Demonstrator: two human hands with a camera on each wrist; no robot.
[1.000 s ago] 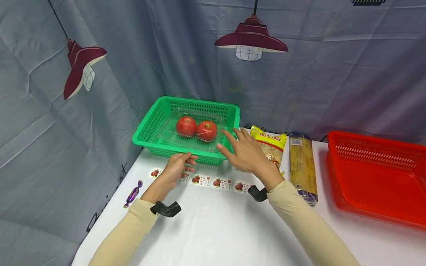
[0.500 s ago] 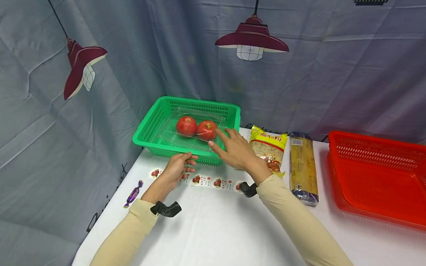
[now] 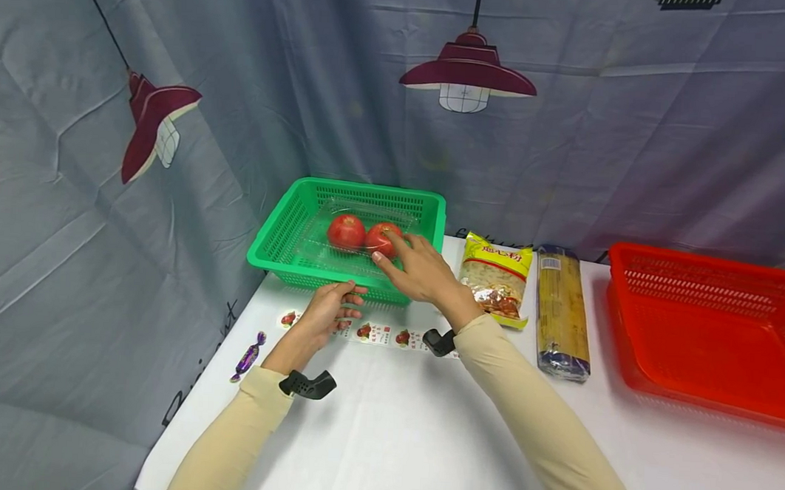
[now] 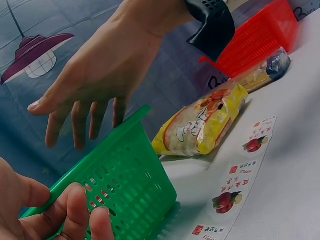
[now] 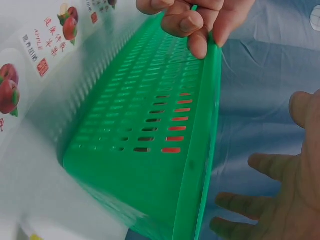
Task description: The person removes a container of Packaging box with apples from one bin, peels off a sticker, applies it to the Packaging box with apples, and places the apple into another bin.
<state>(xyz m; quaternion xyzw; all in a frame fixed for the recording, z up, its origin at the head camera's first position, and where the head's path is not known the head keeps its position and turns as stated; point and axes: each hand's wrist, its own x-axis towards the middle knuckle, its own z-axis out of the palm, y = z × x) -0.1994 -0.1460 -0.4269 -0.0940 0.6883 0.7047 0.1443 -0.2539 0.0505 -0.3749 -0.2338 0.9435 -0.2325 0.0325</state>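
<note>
A green plastic basket (image 3: 278, 266) stands at the back left of the table, holding a clear plastic box (image 3: 324, 258) with two round red fruits (image 3: 346, 232) inside. My left hand (image 3: 325, 312) is at the basket's front rim, thumb on top and fingers below; in the right wrist view those fingers (image 5: 184, 25) pinch the rim. Over the right side of the basket hovers my right hand (image 3: 420, 270), fingers spread and overlapping the right-hand fruit in the head view. The left wrist view shows this hand (image 4: 100, 75) above the rim, holding nothing.
In front of the basket lies a strip of fruit-printed labels (image 3: 377, 334). A purple-wrapped candy (image 3: 249, 357) is at the left edge. To the right are a yellow food bag (image 3: 495, 280), a long clear packet of yellow sticks (image 3: 562, 313) and a red basket (image 3: 693, 349).
My right hand has moved left, from the basket's right rim to over the right-hand fruit. The left hand has stayed at the front rim.
</note>
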